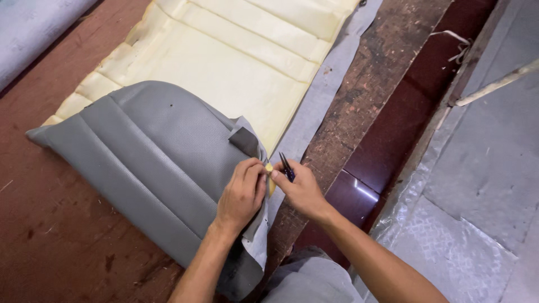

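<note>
A grey perforated seat cover (pixel 140 151) lies folded over a pale yellow foam pad (pixel 241 62) on a reddish-brown wooden table (pixel 56 235). My left hand (pixel 242 193) presses on the cover's right edge, fingers pinching the seam beside a bit of yellow foam. My right hand (pixel 302 188) holds a small pair of dark scissors (pixel 287 166), blades pointing up, right next to the left fingertips at that same edge.
Light grey backing fabric (pixel 320 106) runs along the foam's right side. The table's worn edge (pixel 370 95) drops to a dark red surface and a grey floor (pixel 483 185). Another grey fabric piece (pixel 33 28) lies at top left.
</note>
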